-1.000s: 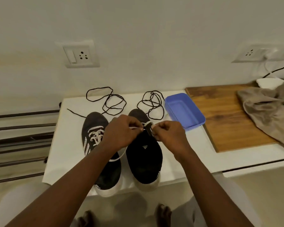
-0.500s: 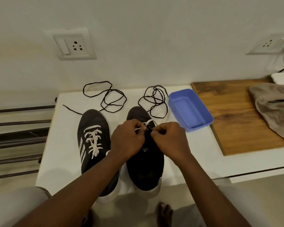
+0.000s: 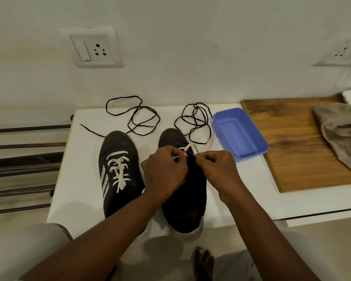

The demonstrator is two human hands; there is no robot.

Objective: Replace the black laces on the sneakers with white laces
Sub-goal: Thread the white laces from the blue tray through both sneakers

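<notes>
White table (image 3: 85, 179) against the wall, with a wooden board (image 3: 288, 138) to its right and a brown cloth (image 3: 342, 134) heaped on that board. Side by side on the table, toes to the wall: left sneaker (image 3: 120, 145), already threaded with a white lace, and right sneaker (image 3: 182, 209), heel just over the near edge. Blue tray (image 3: 239, 134) just beside the right sneaker's toe, straddling table and board. Over the right sneaker's front, both hands close together. Left hand (image 3: 164, 173) curled, thumb and fingertip pinching the white lace (image 3: 187, 148), which loops across the toe-end eyelets right at the pinch. Right hand (image 3: 219, 169) curled too, pinching the dark edge of that sneaker's upper, touching the lace. Beyond the toes, two loose coils of black laces (image 3: 138, 116), well clear of both grips.
</notes>
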